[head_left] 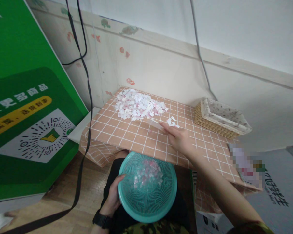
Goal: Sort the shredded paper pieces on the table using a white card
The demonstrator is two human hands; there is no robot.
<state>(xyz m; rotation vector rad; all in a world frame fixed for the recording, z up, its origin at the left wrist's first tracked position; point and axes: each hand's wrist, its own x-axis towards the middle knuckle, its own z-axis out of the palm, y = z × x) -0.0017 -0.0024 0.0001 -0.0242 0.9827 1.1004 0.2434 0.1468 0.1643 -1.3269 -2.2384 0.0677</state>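
Observation:
My left hand, with a dark watch at its wrist, grips the left rim of a round turquoise plastic colander over my lap. Small pink and clear pieces lie in the colander, too small to name. Above the table, my right hand pinches a thin, flat, whitish strip; its exact kind is unclear. The strip points left, toward a wide pile of small white and pinkish paper-like pieces. A few loose white pieces lie just beyond my right fingers.
A brown checked cloth covers the table against the wall. On its right stands a lined wicker basket. A large green sign is at left, with a black strap hanging before it. A grey box sits right.

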